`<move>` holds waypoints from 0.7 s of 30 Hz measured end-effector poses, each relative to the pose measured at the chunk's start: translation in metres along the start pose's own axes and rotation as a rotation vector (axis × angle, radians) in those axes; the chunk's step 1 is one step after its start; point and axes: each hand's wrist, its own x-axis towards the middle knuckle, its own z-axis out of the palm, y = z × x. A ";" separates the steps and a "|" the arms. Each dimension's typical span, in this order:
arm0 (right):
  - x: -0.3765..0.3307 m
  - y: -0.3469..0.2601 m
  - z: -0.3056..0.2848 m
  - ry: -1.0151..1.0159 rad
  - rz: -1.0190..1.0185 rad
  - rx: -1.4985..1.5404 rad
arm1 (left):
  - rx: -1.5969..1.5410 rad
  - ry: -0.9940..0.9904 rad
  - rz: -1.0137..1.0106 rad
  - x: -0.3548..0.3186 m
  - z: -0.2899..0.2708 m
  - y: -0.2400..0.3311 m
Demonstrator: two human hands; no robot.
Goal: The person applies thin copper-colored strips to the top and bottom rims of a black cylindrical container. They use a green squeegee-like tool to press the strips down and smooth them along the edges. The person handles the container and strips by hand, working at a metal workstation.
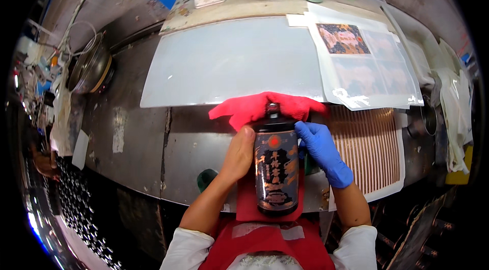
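While I look down through the head camera, I have a dark bottle [275, 173] between both hands, in front of the red apron [254, 247], its black neck pointing away and its copper-patterned label with a red dot facing up at me. My left grip [239, 154], bare-skinned, is closed on the bottle's left side near the shoulder, thumb uppermost. My right grip [322, 154], in a blue glove, clasps the opposite side at about the same height; most of the fingers of both are hidden from me. A red cloth [244, 108] lies bunched behind the neck, and a red flat piece [245, 205] shows beneath the bottle. I cannot tell whether the base rests on it.

Under all this runs a metal counter [196, 143]. Beyond the cloth I see a pale board [234, 61]; to its right, a white sheet [364, 98] carries a printed label [344, 39]. Nearer my right grip lies a striped sheet [369, 148]. Far left sits a round metal pan [91, 70].
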 end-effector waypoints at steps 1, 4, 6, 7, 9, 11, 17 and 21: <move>-0.004 -0.002 -0.003 -0.049 0.036 0.006 | -0.010 0.010 0.030 -0.003 0.003 0.002; -0.026 0.004 0.001 -0.028 -0.087 0.016 | 0.022 -0.018 0.139 -0.027 0.012 0.023; -0.035 0.016 0.000 -0.158 -0.071 0.054 | -0.233 -0.020 0.167 -0.037 0.019 0.027; -0.041 0.016 0.000 -0.196 0.020 0.135 | -0.227 -0.018 0.154 -0.042 0.018 0.025; -0.045 0.021 -0.003 -0.248 0.179 0.205 | -0.216 -0.013 0.129 -0.050 0.016 0.018; -0.050 0.019 -0.004 -0.185 0.118 0.239 | -0.446 -0.040 0.034 -0.045 0.015 0.014; -0.057 0.014 0.012 -0.119 0.088 0.208 | -0.837 0.031 -0.076 -0.045 0.028 0.007; -0.057 0.032 0.010 -0.003 0.206 0.254 | -0.975 0.040 -0.097 -0.045 0.032 0.009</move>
